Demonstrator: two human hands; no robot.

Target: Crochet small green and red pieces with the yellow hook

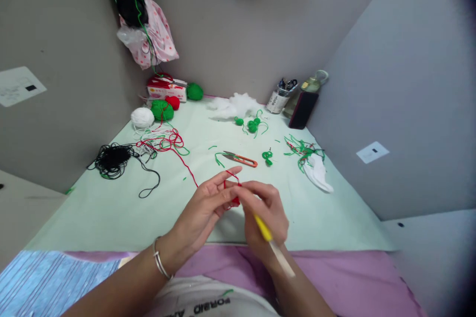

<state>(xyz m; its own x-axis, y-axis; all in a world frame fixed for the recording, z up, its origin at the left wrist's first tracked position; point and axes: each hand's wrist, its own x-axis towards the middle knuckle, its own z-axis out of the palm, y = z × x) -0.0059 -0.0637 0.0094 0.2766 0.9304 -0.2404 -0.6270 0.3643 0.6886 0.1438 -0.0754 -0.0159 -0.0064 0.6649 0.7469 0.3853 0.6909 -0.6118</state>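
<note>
My left hand (208,208) pinches a small red crochet piece (235,200), with red yarn (185,161) looped over its raised forefinger and trailing back across the table. Close against it, my right hand (267,213) grips a crochet hook with a yellow grip and pale handle (273,243); the hook's tip is hidden at the red piece. Both hands hover above the near edge of the pale green table cover (111,208). A silver bangle (160,262) circles my left wrist.
Orange thread snips (241,159) lie just beyond my hands. A black yarn tangle (113,158), white (142,117), green (162,109) and red yarn balls sit back left. White stuffing (238,105), small green crochet bits (253,125), green scraps (303,151), a pen cup (278,98) and a phone (303,109) lie toward the back right.
</note>
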